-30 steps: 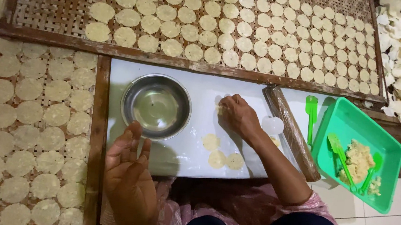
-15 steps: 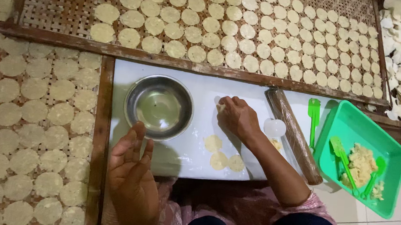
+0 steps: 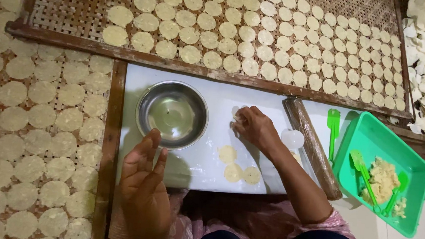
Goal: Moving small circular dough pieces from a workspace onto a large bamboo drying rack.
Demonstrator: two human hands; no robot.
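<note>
woven cane racks (image 3: 76,5) with pale round dough discs | left hand (image 3: 144,179) below shiny steel bowl (image 3: 173,113), fingers loosely spread, empty | right hand (image 3: 255,127) right of bowl, fingertips pinching small dough piece (image 3: 235,117) on white board (image 3: 204,164) | three flat discs (image 3: 239,167) right of bowl, lower | wooden rolling pin (image 3: 313,146) | green plastic tray (image 3: 383,169)

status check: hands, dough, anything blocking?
Left hand open, empty, near steel bowl. Right hand pinching dough piece on white board. Nothing in the way.
</note>
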